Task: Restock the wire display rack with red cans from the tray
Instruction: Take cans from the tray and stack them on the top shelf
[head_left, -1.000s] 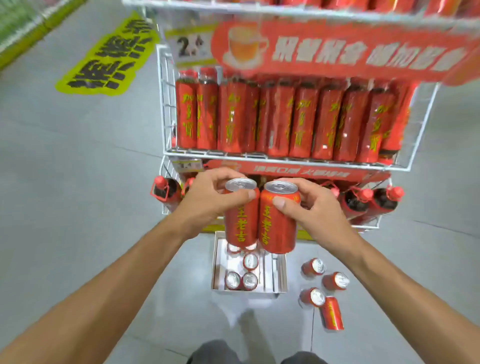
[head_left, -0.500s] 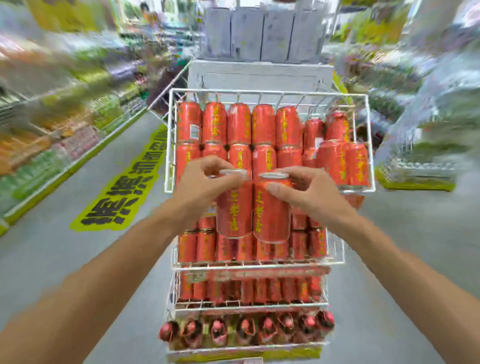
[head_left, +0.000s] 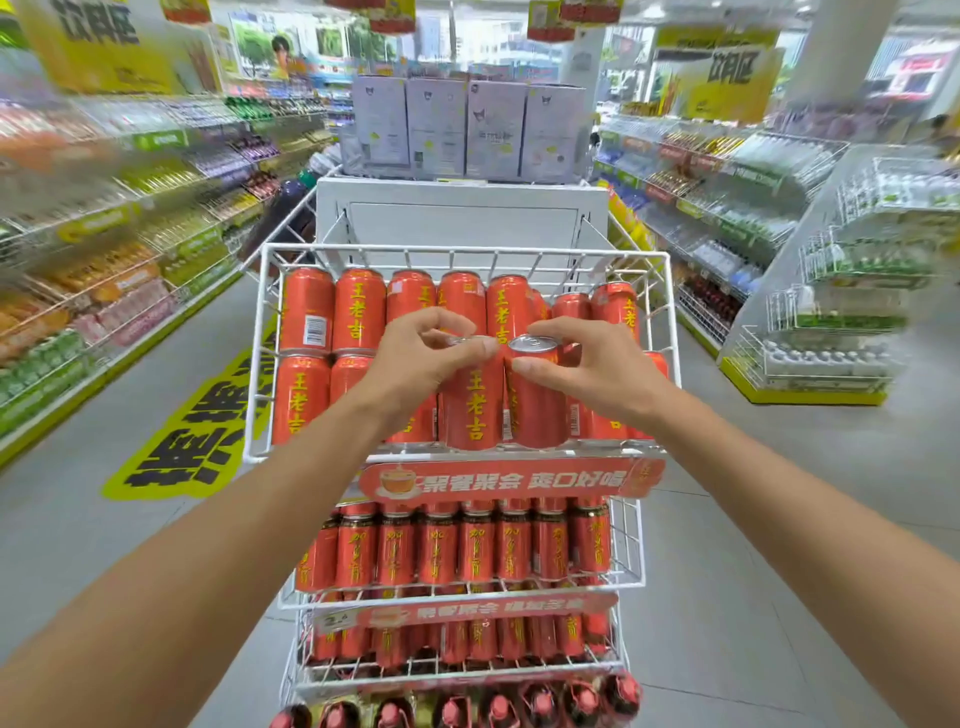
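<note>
Supermarket aisle, seen from the head camera I am monitoring: the left hand (head_left: 415, 358) and the right hand (head_left: 597, 369) each hold one red can at the front of the top basket of the white wire display rack (head_left: 462, 254); I see the left hand's fingertips pinching the silver rim of the left can (head_left: 472, 405), thumb on the near side; the right hand grasps the right can (head_left: 537, 400) at its top, thumb on the front face and fingers curled over the lid; the two cans stand upright and touch side by side, their bases level with the basket's front wire, though I cannot tell whether they rest on it; behind and beside them, stocked cans (head_left: 358, 312) of the same red stand in two layers inside the basket; below the basket runs a red banner strip (head_left: 509, 480) with white lettering, over a tier of red-labelled bottles (head_left: 467, 545), and red-capped bottles (head_left: 498, 709) lie at the bottom edge of my view; pale boxes (head_left: 462, 130) sit on the white unit behind the rack; a yellow floor sticker (head_left: 192, 441) lies to the left, and blurred store shelves (head_left: 104, 249) line both sides
</note>
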